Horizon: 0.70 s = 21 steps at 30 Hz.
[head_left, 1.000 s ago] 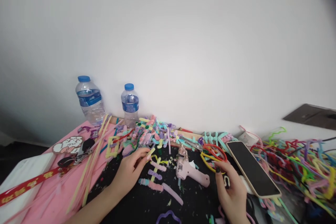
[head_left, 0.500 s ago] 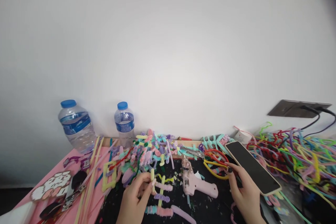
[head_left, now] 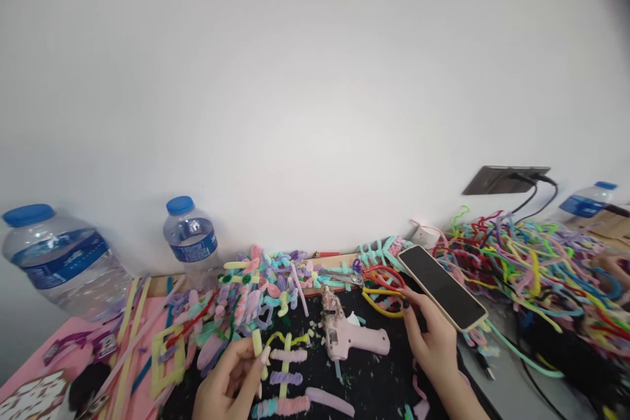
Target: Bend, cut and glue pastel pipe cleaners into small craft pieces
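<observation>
My left hand [head_left: 230, 380] pinches a short pale-yellow pipe cleaner piece [head_left: 258, 345] upright between thumb and fingers. Just right of it, on the black mat, lies a ladder-like pipe cleaner piece with a yellow stem [head_left: 283, 388] and pink and purple crossbars. My right hand [head_left: 433, 335] has its fingertips closed on the handles of the scissors [head_left: 382, 312], one loop red and one yellow; the blades point left. Between my hands rests a pink glue gun [head_left: 361, 339], its nozzle end toward the wall.
Pipe cleaner shapes [head_left: 260, 282] are heaped along the back. A phone [head_left: 443, 287] lies beside my right hand. Loose pipe cleaners [head_left: 536, 269] pile up at right, below a wall socket [head_left: 502, 180] with cables. Water bottles [head_left: 191, 236] stand at left; another bottle [head_left: 588, 200] is far right.
The view has turned right, so everything sits further left and a bottle at far right has come into sight. Both hands keep their holds; the scissors have not visibly moved on the table.
</observation>
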{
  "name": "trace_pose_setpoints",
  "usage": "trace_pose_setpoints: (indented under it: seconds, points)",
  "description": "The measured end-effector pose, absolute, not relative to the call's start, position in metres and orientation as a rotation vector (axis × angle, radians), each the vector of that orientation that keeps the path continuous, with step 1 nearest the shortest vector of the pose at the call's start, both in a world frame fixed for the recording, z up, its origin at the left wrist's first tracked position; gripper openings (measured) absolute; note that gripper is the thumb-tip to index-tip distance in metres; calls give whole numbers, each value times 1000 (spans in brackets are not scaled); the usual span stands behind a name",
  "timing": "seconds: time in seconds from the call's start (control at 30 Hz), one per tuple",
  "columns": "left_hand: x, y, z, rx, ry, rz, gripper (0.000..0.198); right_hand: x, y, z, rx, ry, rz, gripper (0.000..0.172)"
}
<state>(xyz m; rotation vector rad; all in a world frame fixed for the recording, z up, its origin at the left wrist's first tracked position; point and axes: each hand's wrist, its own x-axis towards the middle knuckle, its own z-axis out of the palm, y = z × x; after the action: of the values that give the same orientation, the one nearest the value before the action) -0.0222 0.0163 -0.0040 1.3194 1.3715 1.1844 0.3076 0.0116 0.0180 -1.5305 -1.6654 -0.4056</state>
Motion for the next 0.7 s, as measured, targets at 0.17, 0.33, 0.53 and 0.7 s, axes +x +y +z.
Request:
trace_pose_setpoints:
  seconds: [0.17, 0.33, 0.53, 0.7]
  points:
    - [-27, 19, -7, 1448, 1395, 1163, 30, 305, 13, 18, -1520, -1646, -366, 21]
    - [-30, 23, -7, 1511, 1405, 1187, 28, 303, 14, 19, -1512, -1635, -288, 20]
    - [-35, 26, -7, 1506, 1457, 1186, 30, 299, 11, 23, -1488, -1645, -232, 21]
    - [-36, 27, -1, 1437, 1460, 1221, 30, 290, 7, 29, -1454, -1705, -184, 20]
